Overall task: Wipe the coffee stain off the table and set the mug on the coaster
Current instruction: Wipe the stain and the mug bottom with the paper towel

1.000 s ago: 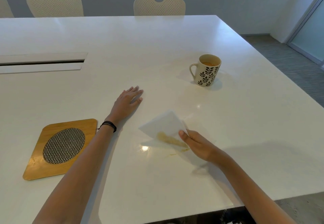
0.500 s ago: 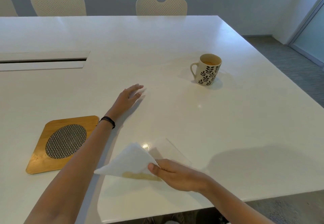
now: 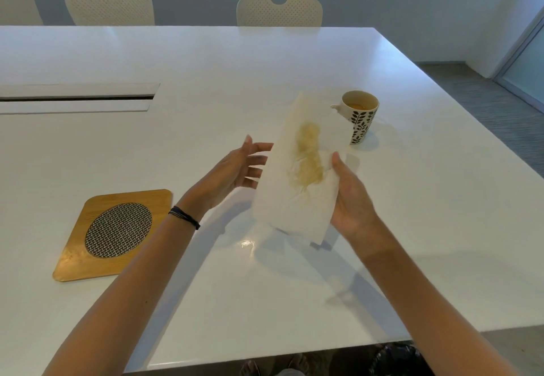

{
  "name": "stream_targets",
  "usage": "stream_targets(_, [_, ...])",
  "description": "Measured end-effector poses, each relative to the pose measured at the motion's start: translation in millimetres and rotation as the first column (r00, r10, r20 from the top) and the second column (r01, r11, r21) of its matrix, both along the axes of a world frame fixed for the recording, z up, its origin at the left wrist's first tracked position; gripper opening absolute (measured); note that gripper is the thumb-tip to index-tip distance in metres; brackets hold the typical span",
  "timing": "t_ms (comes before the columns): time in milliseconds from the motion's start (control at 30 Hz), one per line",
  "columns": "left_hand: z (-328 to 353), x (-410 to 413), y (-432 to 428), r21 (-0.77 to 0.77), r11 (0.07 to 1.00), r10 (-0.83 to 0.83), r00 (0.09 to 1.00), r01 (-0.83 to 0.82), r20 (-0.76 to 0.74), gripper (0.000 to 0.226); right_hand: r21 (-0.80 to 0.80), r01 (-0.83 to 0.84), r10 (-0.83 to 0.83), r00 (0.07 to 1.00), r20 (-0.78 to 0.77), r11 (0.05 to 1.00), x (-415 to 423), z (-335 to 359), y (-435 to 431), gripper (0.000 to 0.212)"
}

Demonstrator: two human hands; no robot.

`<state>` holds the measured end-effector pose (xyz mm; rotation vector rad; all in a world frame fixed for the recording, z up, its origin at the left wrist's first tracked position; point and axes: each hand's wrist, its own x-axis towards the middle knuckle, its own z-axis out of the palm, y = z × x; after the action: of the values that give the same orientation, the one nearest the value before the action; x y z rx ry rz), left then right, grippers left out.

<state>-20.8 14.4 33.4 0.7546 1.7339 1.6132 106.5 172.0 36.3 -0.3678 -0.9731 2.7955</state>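
My right hand (image 3: 350, 199) holds a white paper towel (image 3: 294, 202) up above the white table (image 3: 265, 63), its brown coffee-soaked patch facing me. My left hand (image 3: 235, 169) is raised just left of the towel, fingers spread, fingertips at or close to its left edge. The mug (image 3: 361, 119), white with black leaf print and coffee inside, stands on the table beyond the towel, which hides its handle side partly. The wooden coaster (image 3: 117, 231) with a round woven metal inset lies at the left. No stain shows on the tabletop below my hands.
A cable slot (image 3: 76, 98) runs across the table at the far left. Cream perforated chairs (image 3: 279, 9) stand along the far side. The table's near edge (image 3: 279, 355) is close to me, and its right edge drops to grey floor.
The right hand lifted the towel off the table and turned its stained side up. The left hand rose from the table and came beside the towel.
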Motion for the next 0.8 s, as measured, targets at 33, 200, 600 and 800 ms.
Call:
stream_targets(33, [3.8,4.6,2.3,-0.012,0.999,-0.033,0.999,0.033,-0.011,0.049,0.007,0.019,-0.019,1.000,-0.008,1.000,-3.5,2.3,5.2,0.048])
stream_targets(200, [12.8,11.8,12.2,-0.048,0.995,-0.095,0.982,0.089,-0.163,0.035,0.142,0.118,-0.121,0.992,0.016,0.983,-10.7,13.1,17.2,0.032])
stream_targets(600, [8.8,6.3,21.4,-0.016,1.000,-0.018,0.997,0.017,-0.069,0.026,0.601,-0.139,0.012,0.978,0.210,0.787,-17.5,5.2,39.5,0.025])
stream_targets(800, [7.0,-0.7,19.6,0.022,0.997,0.078,0.995,-0.077,-0.056,0.027,0.701,-0.184,0.067,0.979,0.191,0.689,-18.4,6.8,45.9,0.028])
